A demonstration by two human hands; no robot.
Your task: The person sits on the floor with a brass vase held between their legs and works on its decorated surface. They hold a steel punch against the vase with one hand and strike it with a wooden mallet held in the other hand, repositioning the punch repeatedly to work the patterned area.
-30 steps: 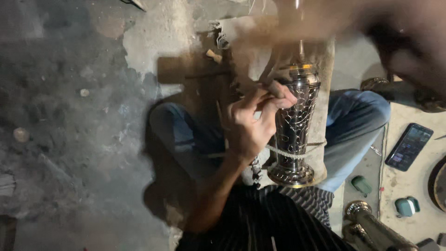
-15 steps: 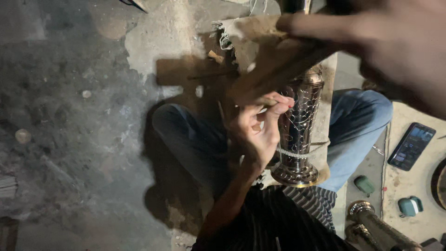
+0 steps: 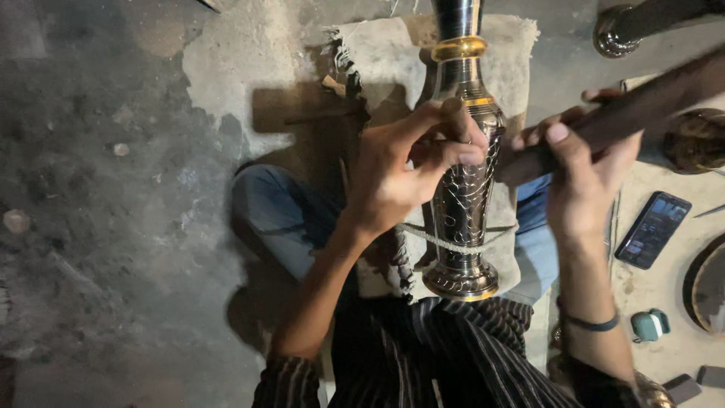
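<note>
A tall dark metal vase (image 3: 467, 189) with a gold band and engraved pattern lies along my lap on a piece of burlap cloth (image 3: 377, 57), tied with a thin cord (image 3: 445, 240). My left hand (image 3: 400, 174) pinches a small chisel-like tool (image 3: 455, 119) against the vase's shoulder. My right hand (image 3: 581, 177) grips a dark wooden stick (image 3: 627, 113) that slants up to the right, its lower end close to the tool.
A phone (image 3: 653, 229) lies on the floor at right, beside a round dark plate (image 3: 706, 287) and a small teal case (image 3: 649, 325). More dark metal vessels (image 3: 627, 26) sit at top right. Rough concrete floor (image 3: 113, 189) spreads to the left.
The wooden stick and my right hand have swung down from the top of the view to beside the vase. My left hand has shifted slightly up the vase.
</note>
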